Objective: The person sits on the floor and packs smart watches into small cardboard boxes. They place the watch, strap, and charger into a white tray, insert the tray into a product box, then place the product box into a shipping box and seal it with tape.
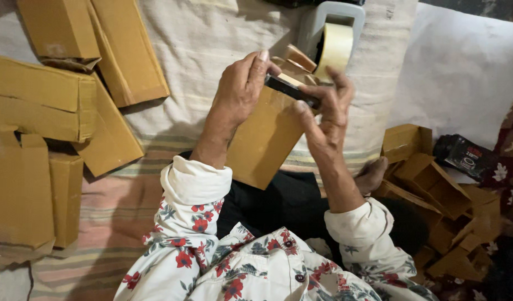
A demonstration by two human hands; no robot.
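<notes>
Both hands hold a brown box (265,136) over the lap. The left hand (240,89) and right hand (326,111) pinch a small black item (290,89) at its open top. It looks half in; next, push gently.

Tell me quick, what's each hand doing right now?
Left hand: closed around the top of the brown cardboard box, thumb on the slim black item.
Right hand: fingers pinching the slim black item at the box's opening.

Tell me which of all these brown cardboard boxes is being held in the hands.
The long flat box in the middle, gripped by the left hand and right hand; the other boxes lie untouched on the cloth.
</notes>
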